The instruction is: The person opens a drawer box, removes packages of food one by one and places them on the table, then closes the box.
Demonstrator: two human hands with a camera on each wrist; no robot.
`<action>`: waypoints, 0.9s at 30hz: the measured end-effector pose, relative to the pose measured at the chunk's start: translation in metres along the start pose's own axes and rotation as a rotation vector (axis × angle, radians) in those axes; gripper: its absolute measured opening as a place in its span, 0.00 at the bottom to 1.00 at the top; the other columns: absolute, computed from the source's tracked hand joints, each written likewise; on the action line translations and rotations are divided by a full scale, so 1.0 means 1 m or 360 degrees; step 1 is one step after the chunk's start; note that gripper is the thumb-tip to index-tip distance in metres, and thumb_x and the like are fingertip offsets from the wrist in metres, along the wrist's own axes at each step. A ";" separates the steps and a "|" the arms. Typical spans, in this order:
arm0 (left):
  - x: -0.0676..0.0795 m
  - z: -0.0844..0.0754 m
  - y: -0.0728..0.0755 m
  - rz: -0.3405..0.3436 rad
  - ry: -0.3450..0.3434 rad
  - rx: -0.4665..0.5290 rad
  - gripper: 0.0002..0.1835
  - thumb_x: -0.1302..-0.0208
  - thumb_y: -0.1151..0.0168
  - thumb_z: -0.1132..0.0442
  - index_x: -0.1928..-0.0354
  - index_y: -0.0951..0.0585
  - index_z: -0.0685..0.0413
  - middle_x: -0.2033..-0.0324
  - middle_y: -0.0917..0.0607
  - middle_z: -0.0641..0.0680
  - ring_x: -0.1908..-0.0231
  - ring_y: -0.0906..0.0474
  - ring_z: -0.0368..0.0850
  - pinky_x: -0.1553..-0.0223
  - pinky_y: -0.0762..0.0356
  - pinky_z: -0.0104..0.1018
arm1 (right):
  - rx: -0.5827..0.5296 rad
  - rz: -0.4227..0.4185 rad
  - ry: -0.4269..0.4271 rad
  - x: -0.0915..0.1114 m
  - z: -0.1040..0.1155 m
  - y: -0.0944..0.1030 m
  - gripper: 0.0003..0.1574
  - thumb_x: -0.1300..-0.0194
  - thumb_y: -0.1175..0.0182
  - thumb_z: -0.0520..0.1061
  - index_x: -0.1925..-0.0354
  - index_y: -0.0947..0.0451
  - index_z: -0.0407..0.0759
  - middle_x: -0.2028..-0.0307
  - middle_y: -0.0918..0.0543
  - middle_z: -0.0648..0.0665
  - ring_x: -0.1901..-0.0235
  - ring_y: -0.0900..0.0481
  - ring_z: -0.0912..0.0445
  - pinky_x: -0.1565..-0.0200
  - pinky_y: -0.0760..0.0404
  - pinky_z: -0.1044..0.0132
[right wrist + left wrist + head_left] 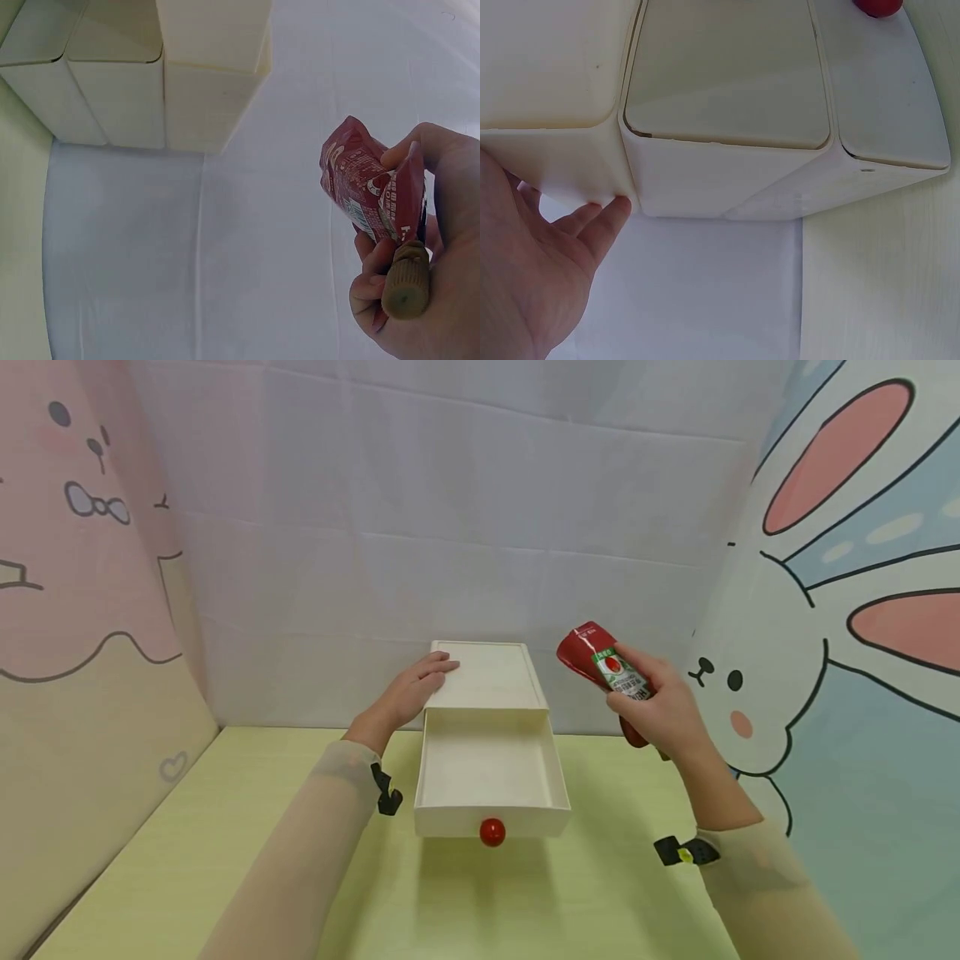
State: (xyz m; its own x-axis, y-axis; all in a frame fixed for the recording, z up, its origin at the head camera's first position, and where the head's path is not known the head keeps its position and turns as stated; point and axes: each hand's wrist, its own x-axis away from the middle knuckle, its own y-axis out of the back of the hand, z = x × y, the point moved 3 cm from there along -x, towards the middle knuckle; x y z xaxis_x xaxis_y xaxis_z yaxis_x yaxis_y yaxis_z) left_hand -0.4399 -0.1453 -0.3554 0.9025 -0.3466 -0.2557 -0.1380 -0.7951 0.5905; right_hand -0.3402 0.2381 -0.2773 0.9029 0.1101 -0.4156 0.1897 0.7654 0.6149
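Observation:
In the head view a white drawer cabinet (491, 675) stands against the back sheet, its top drawer (453, 822) pulled out toward me. The inside of that drawer is bare, and a red round knob (492, 832) sits on its front. My left hand (405, 695) rests at the cabinet's upper left edge, fingers extended over the top and side. Raised to the right of the cabinet, my right hand (667, 706) grips a red ketchup pouch (587, 650) with a tomato on its label. The pouch's brown screw cap (406, 291) shows below the fingers in the right wrist view.
Beneath the pulled-out drawer, two lower tiers, the middle drawer front (727, 82) among them, are pushed in. The cabinet stands on a pale yellow-green table (285, 827). A white sheet (450, 527) hangs behind, with cartoon-printed cloths (787, 693) at both sides.

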 end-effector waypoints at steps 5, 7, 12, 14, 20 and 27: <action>-0.001 0.000 0.000 0.0001 0.0014 0.0005 0.29 0.10 0.61 0.52 0.16 0.30 0.49 0.11 0.45 0.52 0.10 0.58 0.57 0.13 0.58 0.65 | 0.0004 -0.0058 -0.0066 -0.003 -0.024 0.003 0.48 0.29 0.34 0.45 0.15 0.35 0.56 0.28 0.29 0.29 0.43 0.28 0.40 0.62 0.19 0.63; -0.001 0.000 0.000 -0.0006 0.0021 0.0005 0.29 0.10 0.60 0.51 0.17 0.29 0.49 0.11 0.45 0.51 0.10 0.58 0.56 0.12 0.58 0.65 | 0.0019 -0.0066 -0.0098 -0.005 -0.034 0.003 0.48 0.29 0.35 0.46 0.14 0.35 0.55 0.27 0.29 0.29 0.43 0.28 0.39 0.62 0.19 0.62; -0.001 0.002 -0.001 -0.0014 0.0016 -0.0009 0.29 0.10 0.60 0.51 0.17 0.29 0.49 0.11 0.45 0.52 0.10 0.58 0.57 0.13 0.57 0.65 | 0.0059 -0.0043 -0.0204 -0.007 -0.058 0.000 0.48 0.28 0.35 0.48 0.14 0.37 0.50 0.27 0.29 0.26 0.42 0.27 0.37 0.61 0.20 0.62; -0.001 0.002 -0.001 -0.0013 0.0011 -0.0006 0.29 0.10 0.60 0.51 0.17 0.29 0.49 0.11 0.45 0.52 0.10 0.58 0.57 0.13 0.57 0.65 | 0.0063 -0.0031 -0.0262 -0.008 -0.069 -0.002 0.48 0.27 0.35 0.49 0.14 0.37 0.50 0.26 0.29 0.26 0.41 0.27 0.37 0.60 0.20 0.62; 0.000 0.000 0.000 -0.0016 0.0010 -0.0007 0.28 0.10 0.60 0.52 0.17 0.29 0.50 0.11 0.45 0.53 0.10 0.57 0.57 0.13 0.57 0.64 | 0.0145 0.0015 -0.0432 -0.010 -0.102 -0.013 0.49 0.24 0.37 0.54 0.13 0.41 0.48 0.26 0.32 0.23 0.39 0.28 0.35 0.60 0.21 0.62; 0.000 0.000 0.000 -0.0012 0.0011 -0.0009 0.29 0.10 0.60 0.52 0.17 0.29 0.50 0.11 0.45 0.53 0.10 0.57 0.57 0.12 0.57 0.64 | 0.0264 0.0102 -0.0597 -0.006 -0.136 -0.027 0.50 0.25 0.37 0.58 0.13 0.40 0.47 0.27 0.35 0.20 0.39 0.29 0.33 0.59 0.20 0.57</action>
State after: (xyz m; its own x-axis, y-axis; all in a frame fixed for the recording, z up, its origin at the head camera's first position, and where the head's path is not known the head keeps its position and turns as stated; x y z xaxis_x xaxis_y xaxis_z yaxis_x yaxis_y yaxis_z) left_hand -0.4401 -0.1457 -0.3553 0.9062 -0.3373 -0.2550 -0.1289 -0.7947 0.5932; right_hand -0.4036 0.3030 -0.3830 0.9871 -0.1076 -0.1188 0.1602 0.6484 0.7442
